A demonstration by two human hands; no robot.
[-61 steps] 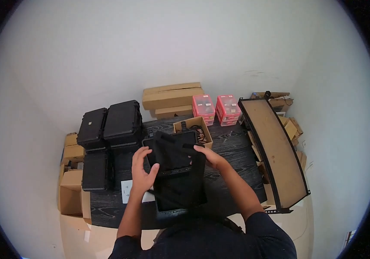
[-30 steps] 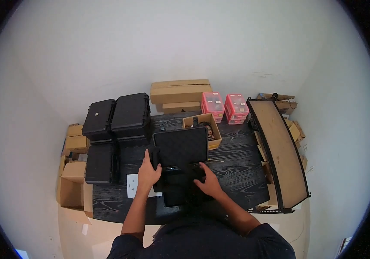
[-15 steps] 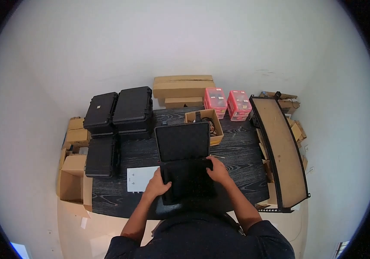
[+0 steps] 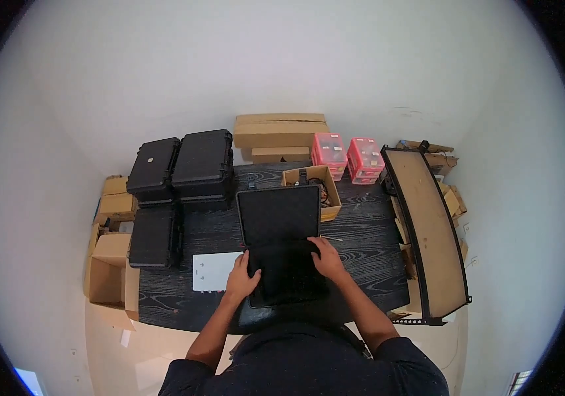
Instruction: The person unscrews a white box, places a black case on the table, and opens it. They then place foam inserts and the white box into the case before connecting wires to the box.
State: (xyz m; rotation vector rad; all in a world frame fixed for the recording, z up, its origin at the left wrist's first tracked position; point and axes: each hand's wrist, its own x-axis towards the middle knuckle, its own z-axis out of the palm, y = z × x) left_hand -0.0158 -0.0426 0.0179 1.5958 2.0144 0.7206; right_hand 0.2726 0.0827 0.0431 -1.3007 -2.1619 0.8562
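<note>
An open black hard case [image 4: 247,228] lies on the table in front of me, its lid tilted up and back and its padded inside facing me. A dark, foam-like lining [image 4: 289,270] fills the base; its details are lost in the black. My left hand [image 4: 241,277] grips the case's left side, with fingers along the rim and thumb reaching inward. At the back right corner, near the hinge, my right hand [image 4: 326,257] bends its fingers over the edge, thumb over the inside. A white sheet or folder [image 4: 215,271] lies just left of my left hand.
Closed black cases [image 4: 202,158] stand at the back left. A cardboard box with cables [image 4: 330,212] sits behind the lid, near pink drawer boxes [image 4: 329,155]. A black-framed shelf panel [image 4: 427,231] stands along the right, and an open carton [image 4: 107,280] at the left.
My right hand has shifted slightly left and inward along the case's back edge. The dark lining now looks lower and more level inside the case. My left hand has risen slightly along the rim.
</note>
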